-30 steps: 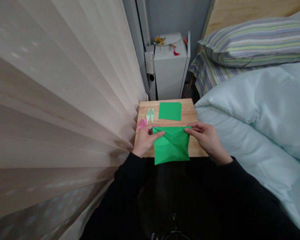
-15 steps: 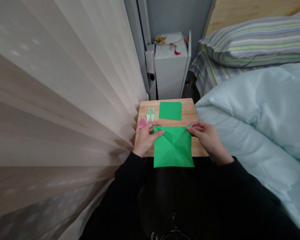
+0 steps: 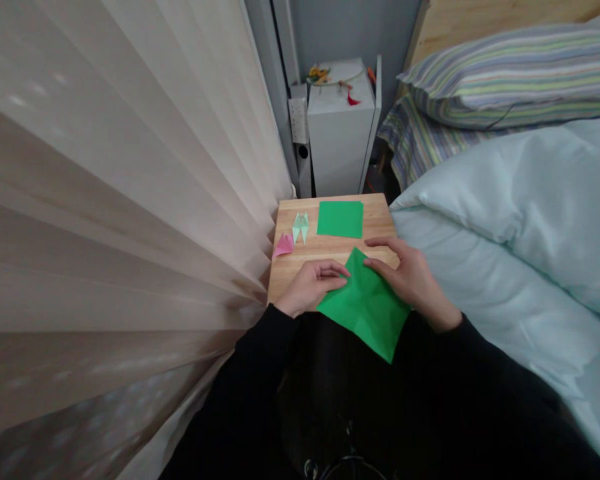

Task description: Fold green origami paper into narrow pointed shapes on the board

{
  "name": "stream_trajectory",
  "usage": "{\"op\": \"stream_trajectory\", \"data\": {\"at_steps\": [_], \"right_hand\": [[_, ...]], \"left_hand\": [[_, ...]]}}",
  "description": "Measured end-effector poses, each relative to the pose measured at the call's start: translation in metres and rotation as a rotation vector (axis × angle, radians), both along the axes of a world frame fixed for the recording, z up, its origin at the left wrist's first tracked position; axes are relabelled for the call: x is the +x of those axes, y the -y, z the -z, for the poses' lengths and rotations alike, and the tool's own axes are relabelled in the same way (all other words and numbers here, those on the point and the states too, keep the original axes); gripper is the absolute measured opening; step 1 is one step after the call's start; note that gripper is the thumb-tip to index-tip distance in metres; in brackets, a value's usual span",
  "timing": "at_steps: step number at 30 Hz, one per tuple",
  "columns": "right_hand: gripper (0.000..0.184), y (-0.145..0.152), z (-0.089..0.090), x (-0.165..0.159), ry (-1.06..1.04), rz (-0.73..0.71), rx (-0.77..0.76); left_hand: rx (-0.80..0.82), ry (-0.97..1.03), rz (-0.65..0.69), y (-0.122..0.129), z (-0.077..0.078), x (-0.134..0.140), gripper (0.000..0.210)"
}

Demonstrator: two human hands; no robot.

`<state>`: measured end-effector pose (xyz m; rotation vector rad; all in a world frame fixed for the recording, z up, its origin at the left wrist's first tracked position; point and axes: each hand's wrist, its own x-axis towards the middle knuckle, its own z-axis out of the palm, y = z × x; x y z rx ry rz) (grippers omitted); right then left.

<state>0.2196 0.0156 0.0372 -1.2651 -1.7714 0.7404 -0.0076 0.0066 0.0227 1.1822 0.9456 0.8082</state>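
Observation:
A creased green sheet of origami paper is turned cornerwise, one corner pointing away from me and another hanging past the near edge of the wooden table. My left hand pinches its upper left edge between thumb and fingers. At the upper right edge is my right hand, its thumb and forefinger spread apart and the thumb by the paper. Further back lies a stack of green paper. To its left sit a pale green folded paper piece and a pink folded paper piece.
The small wooden table stands between a pleated curtain on the left and a bed with a pale blue quilt on the right. Behind it is a white cabinet with small ornaments on top.
The green sheet has turned from square-on to cornerwise. My left hand has moved right and slightly nearer along its edge; my right hand's fingers have opened from their pinch on the corner.

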Motion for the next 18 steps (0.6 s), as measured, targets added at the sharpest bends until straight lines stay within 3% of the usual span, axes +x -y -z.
{"op": "stream_trajectory", "data": {"at_steps": [3, 6, 8, 12, 18], "right_hand": [[0.013, 0.002, -0.002, 0.0, 0.258, 0.041, 0.25], [0.011, 0.005, 0.002, -0.004, 0.377, -0.053, 0.308], [0.013, 0.007, 0.006, -0.006, 0.406, -0.098, 0.301], [0.015, 0.01, 0.009, -0.01, 0.41, -0.142, 0.278], [0.014, 0.012, 0.006, -0.012, 0.405, -0.17, 0.256]], "left_hand": [[-0.021, -0.011, -0.269, -0.003, 0.012, 0.005, 0.038], [-0.093, 0.037, -0.38, -0.003, 0.012, 0.009, 0.066], [-0.153, 0.115, -0.371, -0.001, 0.01, 0.01, 0.071], [-0.276, 0.26, -0.296, 0.003, 0.004, 0.013, 0.053], [-0.33, 0.299, -0.265, 0.005, 0.003, 0.015, 0.047]]}}
